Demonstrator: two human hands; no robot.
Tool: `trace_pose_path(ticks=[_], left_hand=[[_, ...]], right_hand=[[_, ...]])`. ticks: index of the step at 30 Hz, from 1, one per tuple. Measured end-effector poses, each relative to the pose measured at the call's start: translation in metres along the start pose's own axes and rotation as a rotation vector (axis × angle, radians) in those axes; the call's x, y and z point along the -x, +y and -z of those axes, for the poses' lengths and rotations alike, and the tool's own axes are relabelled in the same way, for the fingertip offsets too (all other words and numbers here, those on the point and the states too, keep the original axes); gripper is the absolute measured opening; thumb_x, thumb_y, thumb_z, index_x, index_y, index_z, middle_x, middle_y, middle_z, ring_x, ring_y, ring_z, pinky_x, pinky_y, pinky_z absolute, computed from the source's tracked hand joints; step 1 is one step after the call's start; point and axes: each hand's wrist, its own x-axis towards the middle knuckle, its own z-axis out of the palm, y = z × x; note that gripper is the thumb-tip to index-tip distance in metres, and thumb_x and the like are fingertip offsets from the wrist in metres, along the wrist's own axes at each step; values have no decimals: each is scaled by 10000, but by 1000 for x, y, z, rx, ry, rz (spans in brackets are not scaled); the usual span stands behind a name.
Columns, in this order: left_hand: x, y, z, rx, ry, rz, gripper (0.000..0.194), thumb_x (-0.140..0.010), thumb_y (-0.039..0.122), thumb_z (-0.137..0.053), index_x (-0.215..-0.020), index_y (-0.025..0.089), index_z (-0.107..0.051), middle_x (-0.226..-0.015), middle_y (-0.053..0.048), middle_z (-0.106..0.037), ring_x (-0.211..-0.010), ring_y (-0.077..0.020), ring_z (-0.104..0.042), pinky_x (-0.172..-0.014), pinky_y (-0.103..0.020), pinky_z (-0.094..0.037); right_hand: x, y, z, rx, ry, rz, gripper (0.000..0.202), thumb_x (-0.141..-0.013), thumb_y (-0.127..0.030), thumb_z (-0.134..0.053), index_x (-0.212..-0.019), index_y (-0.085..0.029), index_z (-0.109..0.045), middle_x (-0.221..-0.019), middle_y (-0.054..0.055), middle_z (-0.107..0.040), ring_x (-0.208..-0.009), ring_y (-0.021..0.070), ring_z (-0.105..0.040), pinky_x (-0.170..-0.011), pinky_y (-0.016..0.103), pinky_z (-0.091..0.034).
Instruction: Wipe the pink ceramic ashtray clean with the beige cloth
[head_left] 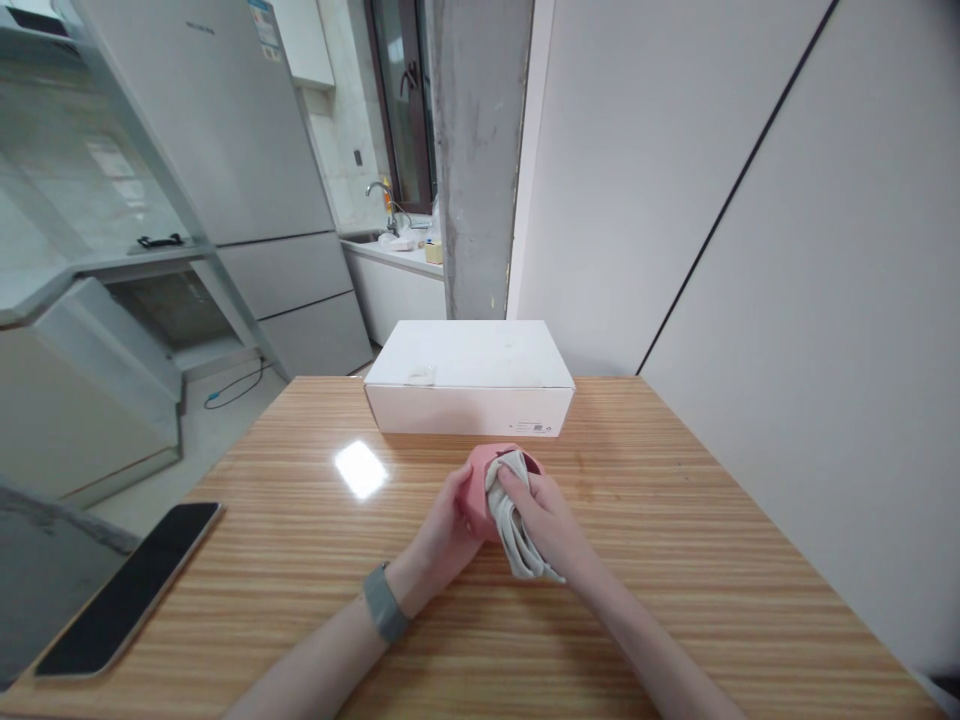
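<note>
My left hand (448,525) is wrapped round the side of a pink, hollow container (477,487), which looks like a cup or small pot. It is tilted, with its opening turned toward the right. In my right hand (546,510) is a pale grey cloth (513,530), pinched under the thumb. Part of the cloth is pushed into the container's opening, and the rest hangs down in folds below. The fingertips of my right hand are hidden by the cloth and the rim. Both hands are held above the wooden table (645,600).
A white cardboard box (469,410) stands at the table's far edge, just beyond my hands. At the left edge lies a black-screened phone (131,590). A white wall (712,250) runs along the right side. Behind are a fridge (210,130) and a sink counter (405,257).
</note>
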Motion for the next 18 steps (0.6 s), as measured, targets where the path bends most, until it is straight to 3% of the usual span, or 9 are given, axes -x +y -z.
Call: trace_pose_path(ticks=[7, 13, 18], left_hand=[[3, 3, -2, 64, -3, 85, 621, -895, 582, -457, -1169, 60, -650, -1116, -162, -715, -1190, -302, -582, -1089, -392, -351], [1, 6, 1, -153, -12, 118, 712, -891, 650, -388, -1189, 59, -648, -1115, -166, -716, -1173, -295, -593, -1073, -381, -359], [2, 11, 4, -328, 20, 102, 599, -894, 588, -461, -1197, 109, -656, -1116, -127, -724, -1122, -265, -619, -993, -346, -416]], right_hand=[[7, -3, -1, 296, -154, 203, 436, -959, -414, -385, -572, -213, -380, -558, -50, -385, -541, 115, -366, -563, 273, -284], [9, -7, 4, 344, -178, 221, 432, -979, -377, -380, -590, -202, -447, -590, -44, -441, -572, 120, -407, -602, 273, -309], [7, -8, 11, 393, -209, 228, 402, -978, -363, -390, -623, -198, -479, -632, -32, -488, -620, 134, -450, -622, 272, -326]])
